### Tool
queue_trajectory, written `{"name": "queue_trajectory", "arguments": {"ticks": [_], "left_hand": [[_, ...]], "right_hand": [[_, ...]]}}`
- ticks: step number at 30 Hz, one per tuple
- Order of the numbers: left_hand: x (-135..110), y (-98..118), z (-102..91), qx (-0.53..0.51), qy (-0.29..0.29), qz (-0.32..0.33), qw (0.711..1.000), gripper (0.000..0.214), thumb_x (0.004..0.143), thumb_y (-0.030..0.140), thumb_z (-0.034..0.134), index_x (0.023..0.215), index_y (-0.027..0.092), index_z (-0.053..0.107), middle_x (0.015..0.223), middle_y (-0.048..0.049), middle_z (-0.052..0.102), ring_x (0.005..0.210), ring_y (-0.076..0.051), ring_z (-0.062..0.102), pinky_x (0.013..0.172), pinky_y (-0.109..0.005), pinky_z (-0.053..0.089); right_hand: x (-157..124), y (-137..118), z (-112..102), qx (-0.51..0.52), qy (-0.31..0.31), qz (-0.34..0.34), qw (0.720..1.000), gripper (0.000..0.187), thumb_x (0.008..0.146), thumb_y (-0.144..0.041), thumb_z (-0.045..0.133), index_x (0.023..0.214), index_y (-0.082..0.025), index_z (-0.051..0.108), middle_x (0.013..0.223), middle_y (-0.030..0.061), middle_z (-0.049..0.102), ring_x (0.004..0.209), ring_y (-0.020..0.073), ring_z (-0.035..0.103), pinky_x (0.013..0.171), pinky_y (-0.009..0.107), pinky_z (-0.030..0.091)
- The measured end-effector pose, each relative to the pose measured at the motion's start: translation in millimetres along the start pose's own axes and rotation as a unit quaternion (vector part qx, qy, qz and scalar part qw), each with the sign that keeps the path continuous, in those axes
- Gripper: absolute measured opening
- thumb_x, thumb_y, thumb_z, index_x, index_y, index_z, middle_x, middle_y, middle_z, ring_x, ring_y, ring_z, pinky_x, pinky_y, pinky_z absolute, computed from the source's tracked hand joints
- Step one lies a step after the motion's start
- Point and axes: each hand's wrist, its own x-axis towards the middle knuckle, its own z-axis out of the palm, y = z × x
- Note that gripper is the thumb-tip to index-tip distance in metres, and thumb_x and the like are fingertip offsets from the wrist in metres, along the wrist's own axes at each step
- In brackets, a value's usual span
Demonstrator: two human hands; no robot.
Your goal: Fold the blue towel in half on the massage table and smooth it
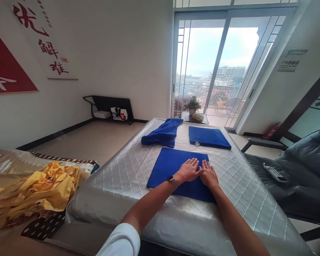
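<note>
A blue cloth (165, 167) lies flat, folded into a rectangle, on the silver quilted mattress (117, 177). My left hand (188, 170) rests palm down on it with fingers stretched out. Close beside it, my right hand (208, 173) lies flat near the cloth's right edge, its fingers also extended. The two hands touch or nearly touch at the thumbs. Beyond them to the right is a folded blue stack of cloth (209, 136) with a small white tag. A crumpled blue cloth (164, 132) sits at the far left of the mattress.
Left of the mattress, a bed holds rumpled yellow fabric (53, 185). A dark armchair (304, 174) with a corded device (275, 173) stands on the right. At the back are a potted plant (193, 105) on a small table and sliding glass doors (226, 71).
</note>
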Motion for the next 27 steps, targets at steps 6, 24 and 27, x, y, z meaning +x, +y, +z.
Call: {"name": "queue_trajectory", "arguments": {"ticks": [6,24,27], "left_hand": [[5,12,7.5,-0.037,-0.035,-0.058,0.997,0.078,0.102,0.059,0.005,0.158,0.01,0.028,0.165,-0.0112,0.027,0.154,-0.022,0.019,0.126,-0.041,0.016],[-100,-98,-25.7,0.011,-0.01,-0.248,0.969,0.092,0.098,0.071,0.008,0.158,0.004,0.026,0.166,-0.0159,0.022,0.154,-0.026,0.017,0.127,-0.041,0.013],[-101,-98,-30.4,0.015,-0.016,-0.251,0.968,0.09,0.099,0.069,0.009,0.158,0.004,0.026,0.166,-0.0162,0.022,0.154,-0.026,0.017,0.127,-0.041,0.012]], "right_hand": [[1,1,2,0.008,0.012,-0.003,1.0,0.063,0.103,-0.035,0.018,0.159,-0.008,0.026,0.167,0.0095,0.023,0.154,0.0204,0.016,0.124,0.038,0.013],[-28,-7,-17,-0.028,0.025,-0.009,0.999,0.064,0.102,-0.032,0.018,0.158,-0.005,0.027,0.166,0.01,0.024,0.154,0.0229,0.016,0.125,0.043,0.008],[-60,-4,-12,-0.016,0.01,-0.03,0.999,0.065,0.102,-0.036,0.017,0.159,-0.008,0.026,0.167,0.0081,0.021,0.154,0.0218,0.017,0.125,0.043,0.011]]}}
